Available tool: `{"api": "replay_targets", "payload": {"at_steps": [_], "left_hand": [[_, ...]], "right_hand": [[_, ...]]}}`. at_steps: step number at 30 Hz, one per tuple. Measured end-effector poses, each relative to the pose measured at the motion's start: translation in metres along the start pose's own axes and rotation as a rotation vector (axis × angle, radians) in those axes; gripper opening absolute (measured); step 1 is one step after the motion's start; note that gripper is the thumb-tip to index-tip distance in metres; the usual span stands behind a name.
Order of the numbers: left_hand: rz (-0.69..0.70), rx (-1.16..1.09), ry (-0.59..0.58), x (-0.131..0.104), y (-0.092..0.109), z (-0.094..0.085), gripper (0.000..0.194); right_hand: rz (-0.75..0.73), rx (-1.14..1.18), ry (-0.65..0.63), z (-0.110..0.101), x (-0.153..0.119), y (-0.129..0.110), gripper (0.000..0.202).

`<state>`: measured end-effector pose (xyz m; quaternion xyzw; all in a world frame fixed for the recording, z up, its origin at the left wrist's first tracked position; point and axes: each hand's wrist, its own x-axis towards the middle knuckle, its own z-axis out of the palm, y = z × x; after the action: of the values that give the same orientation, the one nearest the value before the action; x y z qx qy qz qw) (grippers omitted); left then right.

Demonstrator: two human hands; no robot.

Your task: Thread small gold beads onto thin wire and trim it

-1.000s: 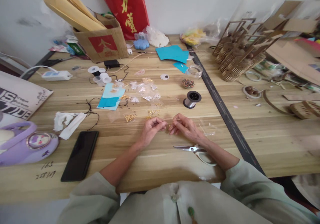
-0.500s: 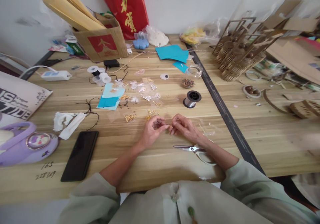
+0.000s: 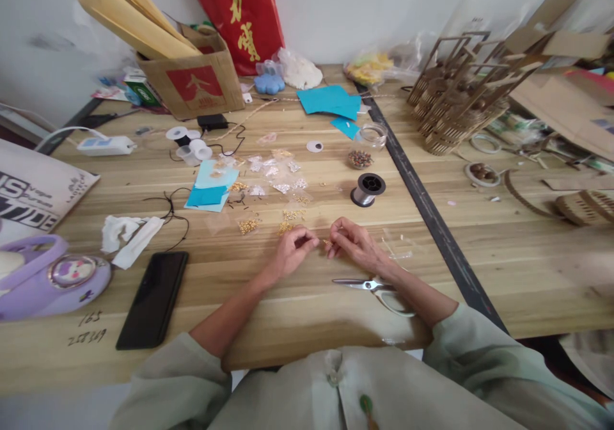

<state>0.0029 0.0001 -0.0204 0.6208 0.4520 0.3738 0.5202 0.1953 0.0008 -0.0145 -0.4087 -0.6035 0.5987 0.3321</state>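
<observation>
Small gold beads [image 3: 327,242] show at the fingertips of my right hand [image 3: 352,244], which is closed in a pinch on them. To their left, my left hand [image 3: 293,249] has its thumb and fingers pressed together; anything between them is too small to make out. A narrow gap separates the two hands. Loose gold beads [image 3: 293,214] lie just beyond my left hand, with another pile [image 3: 248,226] further left. Scissors [image 3: 367,285] with pale handles rest partly beneath my right forearm. A spool of thin wire [image 3: 368,190] stands beyond my right hand.
A black phone [image 3: 152,300] and a purple object [image 3: 74,276] lie at the left. Blue paper [image 3: 208,194] and clear bags [image 3: 275,171] are past my hands. A black strip [image 3: 422,206] crosses the table on the right, with woven baskets [image 3: 446,116] beyond it.
My left hand has drawn slightly left, away from the gold beads, and its fingers have closed together. My right hand still pinches the beads in nearly the same place.
</observation>
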Motion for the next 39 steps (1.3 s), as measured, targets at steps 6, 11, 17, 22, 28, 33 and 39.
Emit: {"api": "replay_targets", "payload": {"at_steps": [6,11,17,22,28,33,39], "left_hand": [[-0.123,-0.481,-0.019,-0.001,-0.003,0.006,0.016],[-0.166,-0.708,-0.046,-0.001,-0.003,0.01,0.015],[-0.174,-0.68,-0.014,0.0,-0.001,0.009,0.017],[-0.18,-0.636,-0.029,0.0,-0.001,0.009,0.019],[-0.27,-0.729,0.024,0.001,-0.003,0.009,0.021],[-0.258,-0.612,0.06,0.002,-0.006,0.009,0.02],[-0.171,-0.376,0.038,-0.001,-0.001,0.01,0.02]], "right_hand": [[0.002,-0.006,-0.01,0.001,0.0,0.001,0.025],[-0.003,-0.004,-0.013,0.001,0.0,0.0,0.026],[-0.027,-0.028,-0.053,0.001,-0.002,-0.001,0.025],[-0.1,-0.217,-0.015,0.001,-0.003,0.0,0.02],[-0.252,-0.47,0.083,-0.001,-0.002,0.001,0.014],[-0.447,-0.693,0.085,-0.003,-0.002,0.0,0.012],[-0.563,-1.059,0.066,0.0,-0.01,0.0,0.015]]}}
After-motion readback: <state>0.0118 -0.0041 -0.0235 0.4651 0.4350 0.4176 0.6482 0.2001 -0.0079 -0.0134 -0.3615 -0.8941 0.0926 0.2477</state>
